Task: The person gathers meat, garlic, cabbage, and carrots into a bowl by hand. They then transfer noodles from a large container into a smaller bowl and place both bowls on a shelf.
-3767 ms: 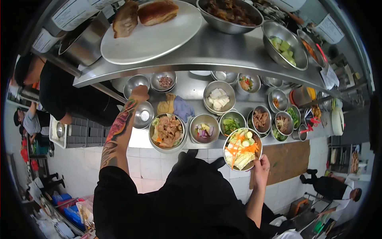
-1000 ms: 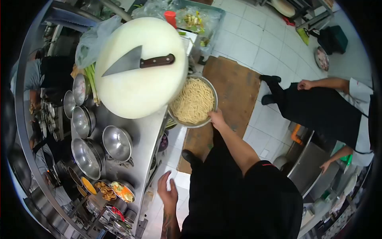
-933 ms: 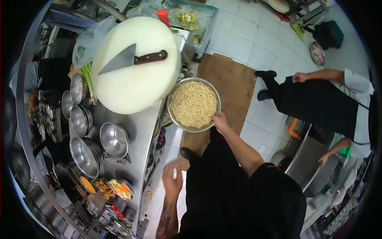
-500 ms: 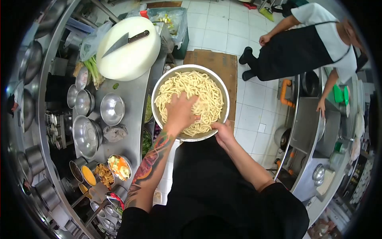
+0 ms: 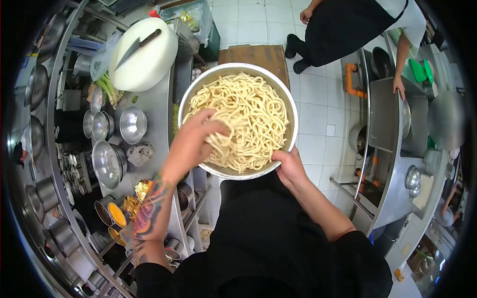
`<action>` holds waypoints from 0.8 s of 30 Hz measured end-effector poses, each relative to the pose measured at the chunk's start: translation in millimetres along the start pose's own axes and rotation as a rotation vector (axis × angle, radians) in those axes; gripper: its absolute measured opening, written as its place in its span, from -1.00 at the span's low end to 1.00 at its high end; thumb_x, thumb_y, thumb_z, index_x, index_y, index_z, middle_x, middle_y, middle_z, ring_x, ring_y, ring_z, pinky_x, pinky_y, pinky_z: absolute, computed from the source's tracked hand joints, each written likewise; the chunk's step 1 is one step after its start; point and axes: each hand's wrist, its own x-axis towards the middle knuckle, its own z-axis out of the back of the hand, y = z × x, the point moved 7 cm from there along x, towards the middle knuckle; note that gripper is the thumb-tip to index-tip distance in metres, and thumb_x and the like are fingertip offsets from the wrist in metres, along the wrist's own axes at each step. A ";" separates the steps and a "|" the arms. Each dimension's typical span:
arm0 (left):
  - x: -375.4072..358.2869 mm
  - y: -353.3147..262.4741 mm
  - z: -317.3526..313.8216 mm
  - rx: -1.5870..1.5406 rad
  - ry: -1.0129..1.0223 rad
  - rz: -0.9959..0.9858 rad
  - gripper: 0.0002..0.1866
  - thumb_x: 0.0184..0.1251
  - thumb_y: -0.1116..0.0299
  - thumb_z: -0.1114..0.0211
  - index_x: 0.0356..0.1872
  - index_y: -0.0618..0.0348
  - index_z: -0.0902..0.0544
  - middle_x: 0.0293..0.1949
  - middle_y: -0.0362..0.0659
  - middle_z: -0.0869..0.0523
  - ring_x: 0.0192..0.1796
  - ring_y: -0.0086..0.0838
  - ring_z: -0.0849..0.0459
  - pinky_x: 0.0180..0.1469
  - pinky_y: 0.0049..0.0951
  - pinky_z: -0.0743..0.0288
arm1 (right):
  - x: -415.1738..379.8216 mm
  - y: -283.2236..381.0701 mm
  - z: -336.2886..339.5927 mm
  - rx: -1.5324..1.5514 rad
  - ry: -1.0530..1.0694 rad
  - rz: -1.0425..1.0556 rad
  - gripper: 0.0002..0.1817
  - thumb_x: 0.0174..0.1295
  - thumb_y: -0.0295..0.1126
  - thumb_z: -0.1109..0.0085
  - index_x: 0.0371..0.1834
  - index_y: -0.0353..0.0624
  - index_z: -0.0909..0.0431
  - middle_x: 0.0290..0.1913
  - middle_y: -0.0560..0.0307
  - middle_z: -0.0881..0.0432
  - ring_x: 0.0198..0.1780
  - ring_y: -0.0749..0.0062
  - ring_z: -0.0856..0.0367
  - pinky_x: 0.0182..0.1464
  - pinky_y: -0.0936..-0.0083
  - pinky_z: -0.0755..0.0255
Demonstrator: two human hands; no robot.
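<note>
A wide round metal bowl [image 5: 293, 130] full of thick pale noodles [image 5: 256, 119] is in front of my body. My right hand [image 5: 289, 168] holds its lower right rim, with the thumb over the edge and the other fingers underneath. At the left side of the bowl, my left hand [image 5: 191, 141] has its fingers curled round a clump of noodles, which is slightly blurred by motion. Part of the bowl's left rim is hidden behind that hand.
On the left, a steel counter [image 5: 156, 107] bears a white cutting board [image 5: 156, 59] with a knife [image 5: 136, 49], several metal bowls [image 5: 133, 124] and food containers [image 5: 117, 214]. Cardboard [image 5: 253, 52] lies beyond the bowl. Another person [image 5: 348, 30] stands at the upper right, one hand by the sink [image 5: 385, 119].
My left hand has drawn back from the middle of the noodles to the bowl's left side, its fingers now curled round a clump. The bowl appears larger and slightly higher in view.
</note>
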 end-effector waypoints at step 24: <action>4.5 -7.3 49.2 0.065 -0.373 0.265 -0.58 -0.07 0.63 -0.34 -0.07 0.11 -0.68 -0.14 0.00 -0.68 -0.03 -0.03 -0.67 0.02 -0.17 -0.56 | 94.1 19.9 -73.1 -0.303 0.364 -0.245 -0.31 0.04 -0.73 0.05 0.37 -0.34 -0.22 0.19 -0.17 -0.55 0.07 0.00 -0.68 -0.02 0.05 -0.69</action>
